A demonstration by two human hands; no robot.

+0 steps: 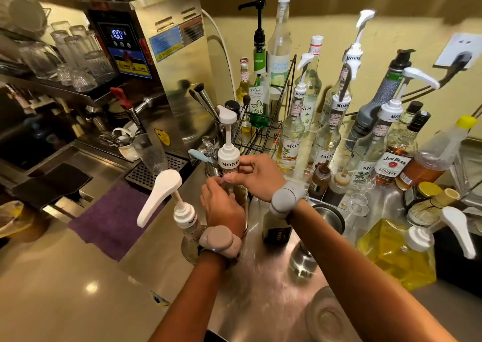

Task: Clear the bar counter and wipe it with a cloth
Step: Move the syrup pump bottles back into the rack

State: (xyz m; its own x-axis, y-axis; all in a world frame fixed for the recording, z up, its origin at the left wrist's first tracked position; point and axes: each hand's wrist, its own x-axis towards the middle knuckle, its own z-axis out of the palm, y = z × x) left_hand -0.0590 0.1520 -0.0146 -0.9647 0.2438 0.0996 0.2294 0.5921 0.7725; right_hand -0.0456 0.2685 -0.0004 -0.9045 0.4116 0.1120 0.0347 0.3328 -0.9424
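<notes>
1. Currently, both hands are gripping one pump bottle point(229, 169) at counter centre: left hand point(221, 206) wrapping the body, right hand point(257, 176) pinching the neck.
2. Keeping it upright while lifting is advisable; the neighbouring pump bottle point(187, 224) is standing just beside.
3. Its white pump is showing a Monin collar; the steel counter point(260, 289) is remaining crowded, with the purple cloth point(114, 219) lying left.

Upright Monin syrup bottle point(229, 169) with white pump head, spout turned away to the left, gripped at neck and shoulder between fingertips of both hands, amber liquid below the fingers. Purple cloth point(112, 216) lying flat on steel counter point(260, 289), well left of the fingers, untouched.
</notes>
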